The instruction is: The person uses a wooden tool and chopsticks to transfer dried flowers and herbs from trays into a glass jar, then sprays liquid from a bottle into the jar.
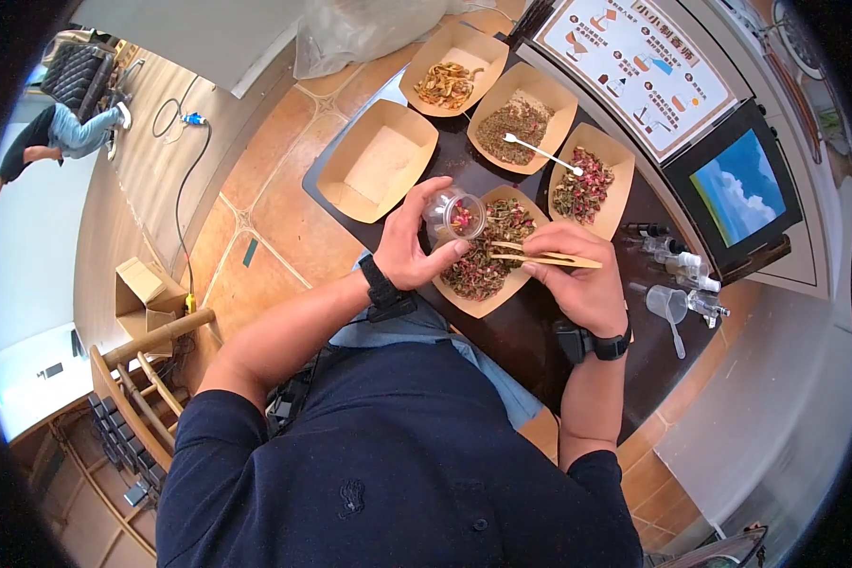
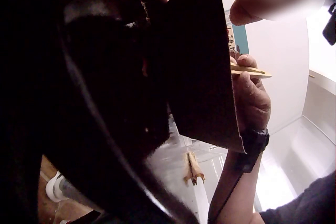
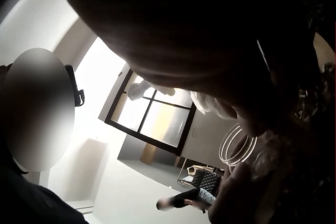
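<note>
My left hand [image 1: 410, 237] grips a small clear jar [image 1: 435, 210], its round mouth tilted toward me and a few pink and yellow petal pieces [image 1: 461, 220] inside. Between the thumb and fingers of my right hand [image 1: 582, 282] are wooden tweezers [image 1: 577, 260], their tips reaching left, close to the jar's mouth. Under both hands is a kraft paper tray [image 1: 483, 308] of mixed dried petals and leaves [image 1: 511, 220]. The left wrist view has the tweezers [image 2: 254, 70] beside that tray's dark side. The jar's ringed rim [image 3: 237, 145] shows in the right wrist view.
Behind stand paper trays: a bare one [image 1: 374, 161], one of yellow dried petals [image 1: 445, 85], one of brown bits [image 1: 513, 131] under a white spoon [image 1: 544, 151], and one of pink buds [image 1: 592, 180]. A measuring cup [image 1: 667, 303] and small bottles [image 1: 696, 275] lie right.
</note>
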Motion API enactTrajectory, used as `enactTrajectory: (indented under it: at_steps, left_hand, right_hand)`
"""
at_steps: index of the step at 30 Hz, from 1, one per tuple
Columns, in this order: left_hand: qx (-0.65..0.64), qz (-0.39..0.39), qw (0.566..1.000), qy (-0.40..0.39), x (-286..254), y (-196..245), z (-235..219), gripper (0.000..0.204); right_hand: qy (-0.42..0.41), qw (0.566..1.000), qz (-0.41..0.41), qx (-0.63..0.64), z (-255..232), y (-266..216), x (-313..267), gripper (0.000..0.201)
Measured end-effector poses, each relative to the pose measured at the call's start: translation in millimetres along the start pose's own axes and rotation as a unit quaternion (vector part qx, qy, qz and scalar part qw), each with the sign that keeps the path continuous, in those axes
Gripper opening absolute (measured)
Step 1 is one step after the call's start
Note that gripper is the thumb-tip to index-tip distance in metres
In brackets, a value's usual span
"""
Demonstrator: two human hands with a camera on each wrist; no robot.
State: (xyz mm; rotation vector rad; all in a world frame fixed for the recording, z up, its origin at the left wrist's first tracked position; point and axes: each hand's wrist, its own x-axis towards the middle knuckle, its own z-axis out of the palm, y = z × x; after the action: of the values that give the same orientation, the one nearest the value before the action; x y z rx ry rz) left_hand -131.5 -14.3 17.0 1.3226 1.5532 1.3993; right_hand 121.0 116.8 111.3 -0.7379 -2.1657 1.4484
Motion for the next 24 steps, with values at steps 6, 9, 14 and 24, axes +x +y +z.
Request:
enactTrajectory:
  at_steps: [6, 9, 14, 24]
  left_hand:
    - [0.001, 0.001, 1.0, -0.001, 0, -1, 0, 0.085]
    - [-0.002, 0.001, 1.0, -0.003, 0, -1, 0, 0.085]
    - [-0.01, -0.005, 1.0, -0.006, 0, 3, -1, 0.085]
    - [-0.001, 0.004, 1.0, 0.0, -1, -2, 1, 0.084]
  right_hand:
    - [-0.057, 0.997, -0.015, 0.047, 16, -4, 3, 0.024]
    - [-0.058, 0.998, 0.003, 0.033, 19, -4, 3, 0.024]
    - [0.079, 0.997, 0.011, -0.01, 7, -1, 1, 0.024]
    - [0.023, 1.0, 0.02, 0.003, 16, 3, -1, 0.019]
